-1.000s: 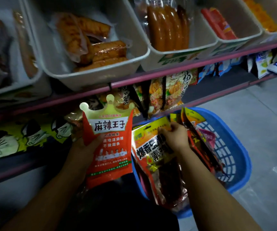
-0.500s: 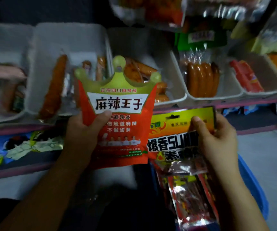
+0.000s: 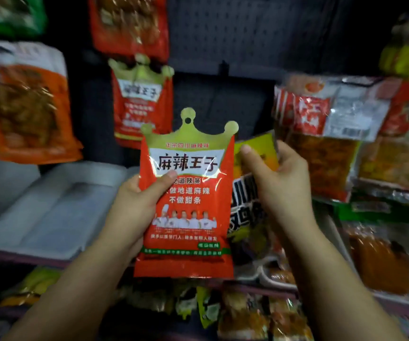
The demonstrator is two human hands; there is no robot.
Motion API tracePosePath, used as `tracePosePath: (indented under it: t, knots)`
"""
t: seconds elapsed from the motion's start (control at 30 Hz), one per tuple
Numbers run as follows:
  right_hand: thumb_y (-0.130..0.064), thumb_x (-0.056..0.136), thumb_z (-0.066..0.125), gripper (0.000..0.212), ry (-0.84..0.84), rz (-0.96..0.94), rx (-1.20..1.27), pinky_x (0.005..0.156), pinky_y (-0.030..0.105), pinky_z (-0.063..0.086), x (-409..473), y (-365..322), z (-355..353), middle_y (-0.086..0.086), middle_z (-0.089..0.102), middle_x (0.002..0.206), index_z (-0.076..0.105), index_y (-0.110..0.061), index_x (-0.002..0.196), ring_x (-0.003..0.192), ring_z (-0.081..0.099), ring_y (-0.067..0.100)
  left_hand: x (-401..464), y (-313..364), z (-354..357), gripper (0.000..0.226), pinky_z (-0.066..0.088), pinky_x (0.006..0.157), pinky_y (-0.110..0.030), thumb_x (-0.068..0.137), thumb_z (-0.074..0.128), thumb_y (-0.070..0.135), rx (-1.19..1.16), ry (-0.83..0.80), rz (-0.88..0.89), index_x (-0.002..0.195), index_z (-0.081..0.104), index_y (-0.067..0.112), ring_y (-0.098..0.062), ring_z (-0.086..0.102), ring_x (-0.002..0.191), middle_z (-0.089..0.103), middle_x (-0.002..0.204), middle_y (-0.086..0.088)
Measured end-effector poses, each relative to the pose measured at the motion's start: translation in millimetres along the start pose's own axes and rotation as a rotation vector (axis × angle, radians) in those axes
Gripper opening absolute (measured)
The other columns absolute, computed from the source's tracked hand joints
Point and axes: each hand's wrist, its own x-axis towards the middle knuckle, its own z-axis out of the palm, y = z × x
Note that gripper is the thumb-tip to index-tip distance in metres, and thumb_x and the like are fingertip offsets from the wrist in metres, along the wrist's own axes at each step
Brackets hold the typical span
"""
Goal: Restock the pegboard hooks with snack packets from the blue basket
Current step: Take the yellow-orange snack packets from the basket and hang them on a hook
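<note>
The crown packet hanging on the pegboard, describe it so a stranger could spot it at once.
On the dark pegboard, look above the left hand. A red crown packet hangs there under a bigger orange bag. Only it matches the held packet: gold crown top, white label band.

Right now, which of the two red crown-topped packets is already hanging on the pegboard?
The upper red crown packet, behind and left of the one held, hangs on the pegboard. The nearer crown packet is gripped by the left hand.
</note>
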Motion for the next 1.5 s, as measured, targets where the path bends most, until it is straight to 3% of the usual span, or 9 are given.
tracePosePath:
  t: [0.2,0.37,0.43,0.53,0.7,0.87,1.1,1.33,1.5]
  knots:
    - [-0.028,0.076,0.077,0.013,-0.169,0.063,0.093,0.055,0.026,0.057,17,-10,67,-0.005,0.075,0.068,0.072,-0.016,0.074,0.061,0.072,0.012,26,27,-38,0.036,0.057,0.060,-0.033,0.063,0.076,0.042,0.007,0.035,0.102,0.092,0.071,0.021,-0.027,0.073,0.076,0.076,0.086,-0.008]
    - [-0.025,0.078,0.076,0.014,-0.288,0.087,0.131,0.054,0.023,0.056,43,-15,96,0.000,0.075,0.067,0.072,-0.012,0.076,0.060,0.072,0.016,69,61,-69,0.054,0.053,0.077,-0.018,0.059,0.075,0.033,0.161,0.153,0.391,0.107,0.052,0.038,0.001,0.063,0.097,0.063,0.109,0.013]
    - [-0.027,0.077,0.076,0.016,-0.324,0.112,0.111,0.054,0.023,0.057,53,-18,105,0.001,0.075,0.068,0.072,-0.011,0.078,0.061,0.073,0.017,89,80,-75,0.049,0.048,0.078,-0.010,0.065,0.072,0.035,0.267,0.127,0.490,0.107,0.049,0.042,0.012,0.058,0.095,0.059,0.108,0.020]
    - [-0.028,0.076,0.077,0.017,-0.351,0.130,0.122,0.051,0.021,0.055,67,-21,118,0.002,0.075,0.068,0.071,-0.013,0.077,0.061,0.073,0.018,119,105,-77,0.026,0.048,0.071,-0.008,0.074,0.069,0.034,0.355,0.011,0.569,0.098,0.061,0.040,0.008,0.063,0.087,0.070,0.091,0.018]
    - [-0.037,0.066,0.077,0.020,-0.364,0.089,0.137,0.049,0.019,0.053,78,-26,134,0.003,0.075,0.068,0.072,-0.019,0.071,0.060,0.073,0.019,151,121,-83,0.008,0.053,0.058,-0.015,0.081,0.070,0.020,0.301,-0.044,0.519,0.081,0.072,0.028,-0.006,0.067,0.069,0.072,0.078,0.000]
    - [-0.036,0.061,0.077,0.013,-0.403,0.022,0.154,0.050,0.023,0.054,83,-31,151,0.003,0.075,0.068,0.073,-0.025,0.067,0.061,0.073,0.020,157,123,-103,0.010,0.047,0.051,-0.010,0.078,0.070,0.014,0.130,-0.104,0.466,0.077,0.068,0.023,0.002,0.064,0.059,0.069,0.063,0.009]
    - [-0.036,0.063,0.077,0.012,-0.331,-0.028,0.204,0.050,0.023,0.054,85,-38,165,0.003,0.075,0.068,0.072,-0.026,0.067,0.060,0.073,0.020,163,148,-109,0.012,0.048,0.058,-0.010,0.077,0.069,0.017,0.165,-0.129,0.603,0.072,0.070,0.028,0.003,0.064,0.064,0.069,0.064,0.014]
    - [-0.033,0.062,0.076,0.017,-0.247,-0.056,0.246,0.049,0.021,0.053,85,-40,163,0.002,0.075,0.068,0.074,-0.021,0.074,0.060,0.073,0.018,171,165,-100,0.020,0.054,0.065,-0.019,0.083,0.068,0.015,0.241,-0.153,0.606,0.075,0.074,0.032,-0.007,0.070,0.075,0.074,0.075,0.008]
    - [-0.031,0.064,0.076,0.015,-0.254,-0.004,0.251,0.049,0.023,0.054,86,-32,165,0.005,0.075,0.069,0.074,-0.019,0.074,0.061,0.073,0.021,180,161,-98,0.016,0.051,0.062,-0.012,0.083,0.069,0.014,0.291,-0.170,0.563,0.078,0.072,0.029,-0.002,0.069,0.073,0.074,0.073,0.011]
